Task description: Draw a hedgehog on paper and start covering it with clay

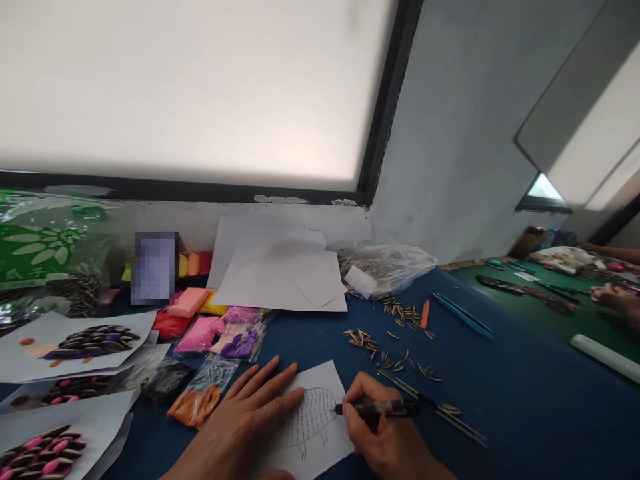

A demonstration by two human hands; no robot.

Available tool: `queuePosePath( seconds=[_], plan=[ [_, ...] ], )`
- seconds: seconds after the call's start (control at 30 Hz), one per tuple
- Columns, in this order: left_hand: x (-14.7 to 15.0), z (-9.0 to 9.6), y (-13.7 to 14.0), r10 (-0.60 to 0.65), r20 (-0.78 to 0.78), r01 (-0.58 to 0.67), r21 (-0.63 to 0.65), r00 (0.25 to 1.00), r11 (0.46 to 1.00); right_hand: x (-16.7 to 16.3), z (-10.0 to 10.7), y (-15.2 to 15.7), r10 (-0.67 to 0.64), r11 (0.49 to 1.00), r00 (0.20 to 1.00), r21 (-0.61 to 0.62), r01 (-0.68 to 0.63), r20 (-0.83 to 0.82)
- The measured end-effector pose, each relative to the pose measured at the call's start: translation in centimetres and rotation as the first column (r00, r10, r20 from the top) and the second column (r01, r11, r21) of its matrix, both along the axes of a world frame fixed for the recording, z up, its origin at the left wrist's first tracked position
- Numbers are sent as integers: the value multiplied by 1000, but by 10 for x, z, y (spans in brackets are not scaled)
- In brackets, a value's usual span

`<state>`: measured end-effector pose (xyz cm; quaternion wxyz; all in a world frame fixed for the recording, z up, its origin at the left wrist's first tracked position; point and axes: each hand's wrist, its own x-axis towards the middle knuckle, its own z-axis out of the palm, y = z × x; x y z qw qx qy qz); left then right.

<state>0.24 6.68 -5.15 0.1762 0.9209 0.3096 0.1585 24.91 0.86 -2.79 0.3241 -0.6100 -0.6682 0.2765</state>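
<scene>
the right grip (377, 427) holds a black pen (400, 407), tip at the paper (316, 419) between it and the spread left grip (255, 413). drawing seems in hand; next stroke probably needs steady paper.

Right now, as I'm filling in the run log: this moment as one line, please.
left hand: spread on paper | right hand: holding black pen, tip at drawing's right edge | nearby: seeds, orange packet
</scene>
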Motion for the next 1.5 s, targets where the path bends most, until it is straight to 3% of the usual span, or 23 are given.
queuePosePath(
  seconds=[0.93, 1.27, 1.37, 1.5],
  plan=[
    [0, 2, -3, 11, 8, -11, 1, 1000, 1000, -2, 3, -3, 12, 999, 1000, 41, -12, 13],
    [0, 3, -3, 9, -1, -9, -11, 1000, 1000, 0, 5, -5, -24, 1000, 992, 13, 26, -125],
    [-1, 1, -1, -5, 10, 5, 2, 1000, 1000, 0, 3, -5, -52, 996, 993, 73, 59, -105],
    [-3, -3, 1, -18, 22, 17, 30, 1000, 999, 1, 1, -4, -38, 998, 995, 50, 42, -91]
  ],
)
